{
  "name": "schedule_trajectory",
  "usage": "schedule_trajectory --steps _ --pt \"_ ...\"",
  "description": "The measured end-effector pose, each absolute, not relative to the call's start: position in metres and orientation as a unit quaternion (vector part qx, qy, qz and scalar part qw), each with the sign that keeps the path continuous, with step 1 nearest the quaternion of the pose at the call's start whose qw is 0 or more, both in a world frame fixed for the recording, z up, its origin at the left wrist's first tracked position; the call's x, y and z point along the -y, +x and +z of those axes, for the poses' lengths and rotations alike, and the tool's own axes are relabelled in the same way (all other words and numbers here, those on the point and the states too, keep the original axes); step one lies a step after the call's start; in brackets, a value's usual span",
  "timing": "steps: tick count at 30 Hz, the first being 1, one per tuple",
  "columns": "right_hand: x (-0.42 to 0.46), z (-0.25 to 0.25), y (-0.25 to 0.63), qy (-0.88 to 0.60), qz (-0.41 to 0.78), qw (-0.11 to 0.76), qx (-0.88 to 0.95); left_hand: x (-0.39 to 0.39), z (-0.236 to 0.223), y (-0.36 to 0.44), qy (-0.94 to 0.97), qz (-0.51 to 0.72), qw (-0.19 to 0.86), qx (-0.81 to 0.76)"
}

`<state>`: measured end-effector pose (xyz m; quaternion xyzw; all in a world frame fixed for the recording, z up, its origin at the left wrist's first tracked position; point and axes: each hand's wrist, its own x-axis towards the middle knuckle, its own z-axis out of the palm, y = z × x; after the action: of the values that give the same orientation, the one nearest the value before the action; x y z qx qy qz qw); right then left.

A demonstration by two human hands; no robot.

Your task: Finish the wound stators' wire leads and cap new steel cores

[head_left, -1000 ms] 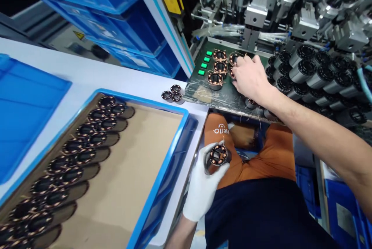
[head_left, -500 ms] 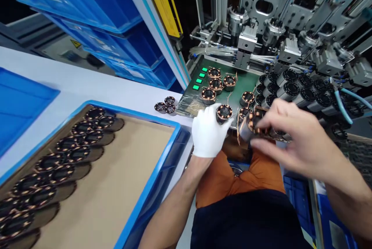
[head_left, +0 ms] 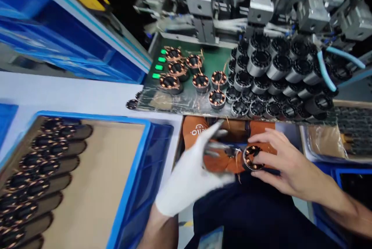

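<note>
My bare right hand (head_left: 276, 160) grips a copper-wound motor stator (head_left: 252, 158) above my lap, with its ring face turned toward me and a loose copper wire hanging from it. To its left, my white-gloved left hand (head_left: 200, 167) is spread apart with nothing in it, a little blurred. Just beyond the hands, several wound stators stand on the green machine plate (head_left: 186, 100), the nearest being a stator (head_left: 217, 98) close to the front edge. Stacked to their right are several unwound stator cores (head_left: 259, 63) with black tops.
A blue tray (head_left: 145, 125) on the left holds rows of wound stators on cardboard. Blue-handled pliers (head_left: 327, 71) lie on the stacked cores. Metal machine heads (head_left: 260, 7) stand behind the plate. A bin (head_left: 322, 140) is at the right.
My left hand has let go of a stator, now standing on the plate, and moved down toward my lap, opening. My right hand has brought its stator down over my lap. The view has shifted.
</note>
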<state>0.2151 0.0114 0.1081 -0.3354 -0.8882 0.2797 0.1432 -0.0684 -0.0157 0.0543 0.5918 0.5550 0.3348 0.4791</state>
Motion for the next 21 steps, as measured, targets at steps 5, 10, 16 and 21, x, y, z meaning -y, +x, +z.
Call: schedule_trajectory --steps 5,10,16,21 --pt "-0.024 0.117 0.198 -0.287 0.283 0.218 0.889 0.038 0.055 -0.026 0.518 0.405 0.607 -0.446" --pt "-0.030 0.116 0.213 -0.250 0.157 0.216 0.931 0.028 0.053 -0.020 0.523 0.448 0.521 -0.505" --pt "-0.034 0.109 0.223 -0.209 0.025 0.269 0.940 0.024 0.057 -0.017 0.460 0.427 0.646 -0.434" --pt "-0.025 0.110 0.231 -0.262 0.086 0.234 0.932 0.026 0.051 -0.016 0.452 0.397 0.697 -0.390"
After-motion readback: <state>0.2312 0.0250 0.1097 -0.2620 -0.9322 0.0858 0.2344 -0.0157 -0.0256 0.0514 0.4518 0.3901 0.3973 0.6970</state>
